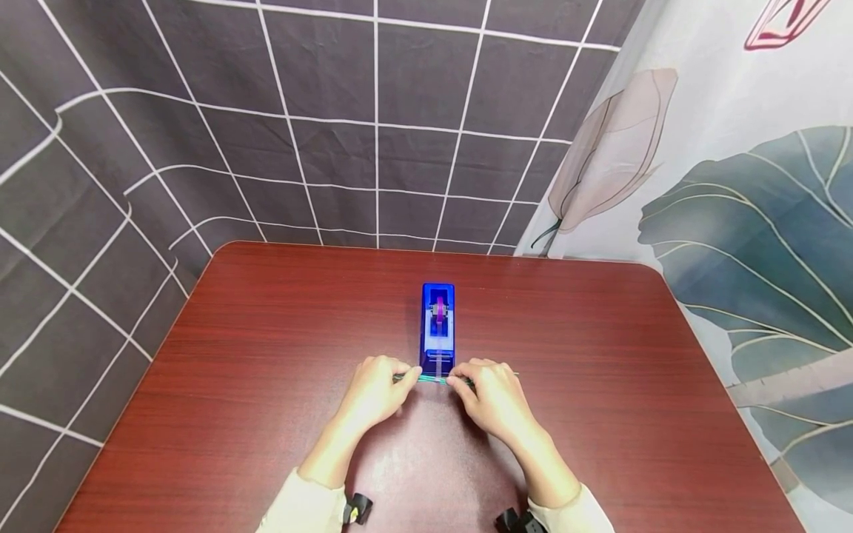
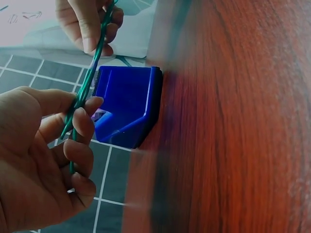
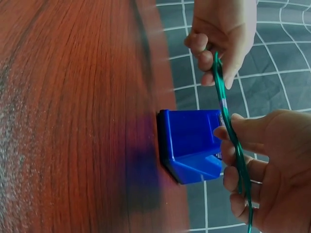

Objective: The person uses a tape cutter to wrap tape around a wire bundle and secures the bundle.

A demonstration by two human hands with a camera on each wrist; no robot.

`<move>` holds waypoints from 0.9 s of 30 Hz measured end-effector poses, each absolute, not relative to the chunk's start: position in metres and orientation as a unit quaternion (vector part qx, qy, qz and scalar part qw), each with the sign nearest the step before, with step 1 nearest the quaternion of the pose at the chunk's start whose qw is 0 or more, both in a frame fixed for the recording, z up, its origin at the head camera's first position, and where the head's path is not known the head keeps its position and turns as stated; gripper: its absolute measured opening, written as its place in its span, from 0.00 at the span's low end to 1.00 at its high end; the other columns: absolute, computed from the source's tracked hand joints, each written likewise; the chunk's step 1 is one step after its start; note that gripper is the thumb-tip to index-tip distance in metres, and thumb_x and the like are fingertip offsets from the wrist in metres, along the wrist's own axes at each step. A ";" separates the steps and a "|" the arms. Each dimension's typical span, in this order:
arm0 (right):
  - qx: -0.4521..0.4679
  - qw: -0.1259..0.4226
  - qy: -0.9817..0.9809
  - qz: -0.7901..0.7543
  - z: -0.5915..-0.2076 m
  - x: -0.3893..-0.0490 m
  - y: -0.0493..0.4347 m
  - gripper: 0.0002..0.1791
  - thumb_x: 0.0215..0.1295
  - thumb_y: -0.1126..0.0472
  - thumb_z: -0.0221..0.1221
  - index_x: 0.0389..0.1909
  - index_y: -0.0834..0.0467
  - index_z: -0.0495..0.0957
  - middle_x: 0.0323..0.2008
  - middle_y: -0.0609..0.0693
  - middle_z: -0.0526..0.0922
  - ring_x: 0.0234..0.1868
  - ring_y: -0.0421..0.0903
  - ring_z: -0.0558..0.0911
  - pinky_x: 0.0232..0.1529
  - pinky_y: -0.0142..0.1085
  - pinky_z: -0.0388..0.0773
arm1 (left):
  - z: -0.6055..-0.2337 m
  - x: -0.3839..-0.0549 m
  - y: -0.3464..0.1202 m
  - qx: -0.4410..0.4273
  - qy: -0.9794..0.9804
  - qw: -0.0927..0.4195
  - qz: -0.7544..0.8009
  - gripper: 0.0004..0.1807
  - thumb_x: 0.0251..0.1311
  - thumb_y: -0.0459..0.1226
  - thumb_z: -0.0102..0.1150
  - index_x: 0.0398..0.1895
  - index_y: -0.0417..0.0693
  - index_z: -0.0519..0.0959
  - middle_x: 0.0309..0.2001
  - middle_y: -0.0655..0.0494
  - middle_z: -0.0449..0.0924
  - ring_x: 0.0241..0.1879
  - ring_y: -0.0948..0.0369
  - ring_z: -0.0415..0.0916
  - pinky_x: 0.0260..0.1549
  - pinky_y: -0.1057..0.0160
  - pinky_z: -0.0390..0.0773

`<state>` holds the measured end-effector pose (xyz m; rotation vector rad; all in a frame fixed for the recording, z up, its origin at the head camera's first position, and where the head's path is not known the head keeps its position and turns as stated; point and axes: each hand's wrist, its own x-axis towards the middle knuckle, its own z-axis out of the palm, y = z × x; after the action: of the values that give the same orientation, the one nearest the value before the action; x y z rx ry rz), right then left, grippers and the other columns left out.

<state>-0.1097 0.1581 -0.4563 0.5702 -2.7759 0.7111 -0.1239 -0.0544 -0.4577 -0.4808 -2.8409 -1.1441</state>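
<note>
A thin bundle of green wires (image 2: 83, 90) stretches between both hands, just in front of a blue tape dispenser (image 1: 437, 326). My left hand (image 1: 378, 389) pinches the bundle's left part between thumb and fingers. On the other side my right hand (image 1: 492, 392) grips the right part, and loose wire ends (image 3: 250, 216) hang past its fingers. A strip of clear tape (image 1: 438, 361) runs from the purple-cored roll (image 1: 439, 309) over the dispenser's front edge to the middle of the bundle. In the right wrist view a pale shiny patch shows on the wires there.
The dispenser stands on a reddish-brown wooden table (image 1: 280, 318). Behind the table hangs a dark grey curtain with white grid lines (image 1: 340, 155). A white curtain with large leaf prints (image 1: 766, 244) borders the right side.
</note>
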 end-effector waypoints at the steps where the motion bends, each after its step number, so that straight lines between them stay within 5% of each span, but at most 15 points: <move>1: 0.191 0.107 -0.945 0.242 -0.456 -0.110 0.158 0.04 0.62 0.60 0.70 0.29 0.53 0.86 0.27 0.44 0.84 0.32 0.46 0.83 0.37 0.48 0.75 | -0.457 -0.124 -0.055 -0.158 -0.915 0.021 -0.371 0.16 0.66 0.41 0.64 0.17 0.54 0.85 0.16 0.65 0.81 0.20 0.66 0.75 0.23 0.62 0.70; 8: 0.180 0.100 -0.949 0.238 -0.455 -0.109 0.159 0.05 0.62 0.59 0.69 0.28 0.52 0.86 0.28 0.43 0.84 0.34 0.45 0.81 0.39 0.46 0.69 | -0.457 -0.123 -0.055 -0.170 -0.910 0.029 -0.378 0.10 0.65 0.41 0.64 0.27 0.54 0.89 0.32 0.59 0.89 0.33 0.59 0.85 0.37 0.53 0.78; 13: 0.181 0.105 -0.951 0.225 -0.456 -0.110 0.159 0.05 0.63 0.60 0.69 0.28 0.52 0.84 0.28 0.45 0.85 0.33 0.46 0.83 0.42 0.49 0.70 | -0.457 -0.123 -0.054 -0.156 -0.907 0.016 -0.390 0.08 0.65 0.41 0.64 0.32 0.53 0.90 0.35 0.58 0.89 0.40 0.58 0.86 0.47 0.46 0.75; 23: 0.175 0.103 -0.953 0.223 -0.456 -0.110 0.157 0.06 0.64 0.62 0.68 0.28 0.51 0.81 0.28 0.44 0.86 0.30 0.44 0.84 0.43 0.51 0.71 | -0.456 -0.123 -0.054 -0.142 -0.905 0.002 -0.401 0.06 0.64 0.40 0.66 0.35 0.51 0.89 0.21 0.65 0.82 0.34 0.63 0.82 0.49 0.46 0.68; 27: 0.175 0.104 -0.952 0.230 -0.455 -0.109 0.157 0.06 0.64 0.63 0.67 0.29 0.51 0.81 0.29 0.45 0.85 0.32 0.46 0.85 0.41 0.52 0.73 | -0.457 -0.123 -0.054 -0.144 -0.906 0.006 -0.399 0.05 0.64 0.40 0.66 0.35 0.51 0.89 0.24 0.64 0.83 0.31 0.65 0.80 0.49 0.46 0.68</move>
<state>-0.1091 0.1568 -0.4555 0.5156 -2.8060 0.6786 -0.1232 -0.0541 -0.4567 -0.4495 -2.8342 -1.2482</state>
